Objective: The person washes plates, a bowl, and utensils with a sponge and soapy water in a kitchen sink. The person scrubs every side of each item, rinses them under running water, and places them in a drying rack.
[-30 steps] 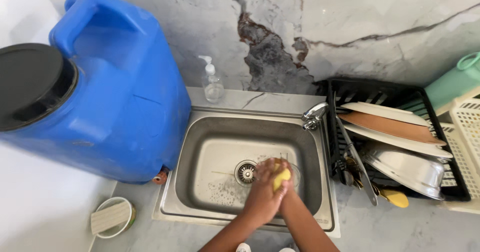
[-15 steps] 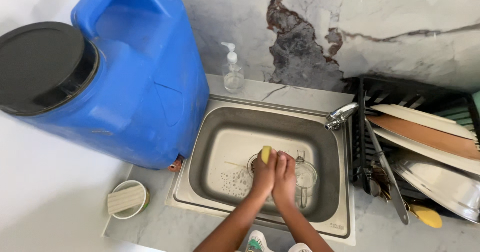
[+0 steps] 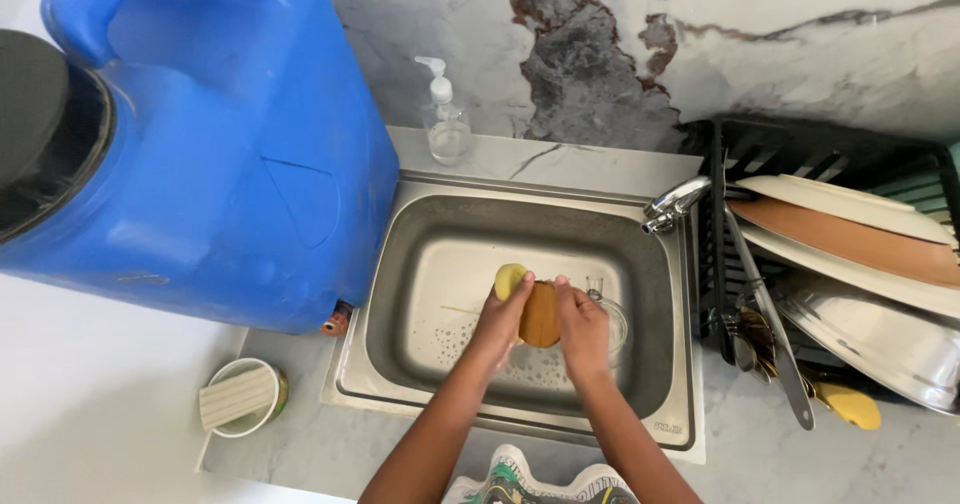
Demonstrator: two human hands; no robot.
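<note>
At the far left of the frame a big blue water container (image 3: 200, 154) lies on its side on the desk (image 3: 300, 434), its spout hanging by the sink's left edge. Below it, in the lower left, a small round tub (image 3: 243, 397) holds a ribbed bar. A clear pump bottle (image 3: 446, 124) stands behind the steel sink (image 3: 400, 264), against the marble wall.

In the middle of the frame, over the sink basin, I judge that I am mid-scrub. My left hand (image 3: 500, 316) has its fingers curled around a yellow sponge (image 3: 510, 280), which pokes out above my fingertips. Just to the right of it, touching both hands, is a small round brown dish (image 3: 540, 314), held on edge between them. My right hand (image 3: 583, 326) wraps its fingers over the dish's right side, closed on it. Soap foam speckles the basin floor below my hands, and a clear glass jug (image 3: 610, 314) lies in the basin just behind my right hand.

The next move seems to call for a steady grip on the dish while the sponge works round its face.

To the right, the tap (image 3: 676, 204) leans over the sink's corner, and a black drying rack (image 3: 840, 254) holds plates, a steel bowl and cutlery.
</note>
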